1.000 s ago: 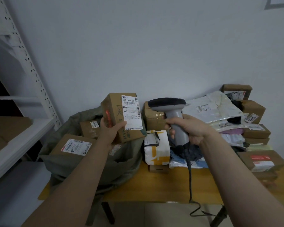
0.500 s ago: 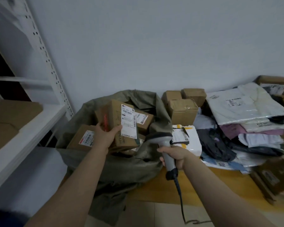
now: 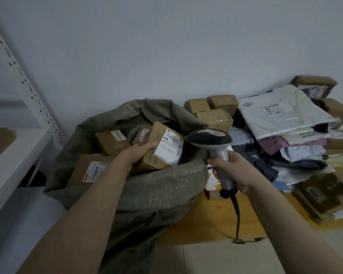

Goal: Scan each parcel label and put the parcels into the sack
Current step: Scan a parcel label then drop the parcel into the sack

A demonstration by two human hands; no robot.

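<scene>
My left hand (image 3: 136, 154) grips a brown cardboard parcel (image 3: 162, 148) with a white label, tilted and low inside the mouth of the grey-green sack (image 3: 158, 182). Several other labelled boxes (image 3: 112, 141) lie in the sack. My right hand (image 3: 233, 172) holds the grey barcode scanner (image 3: 212, 139) by its handle just right of the sack's rim, its dark head above the parcel's right edge. Its black cable hangs down over the table front.
On the wooden table (image 3: 216, 216) to the right lie a heap of plastic mailer bags (image 3: 287, 115) and cardboard boxes (image 3: 216, 109), some by the wall. A white metal shelf (image 3: 12, 155) stands at the left, close to the sack. Pale floor lies below.
My left hand has lowered the parcel from in front of the scanner down into the sack's mouth. My right hand with the scanner has dropped and drawn back beside the sack. The view has swung left.
</scene>
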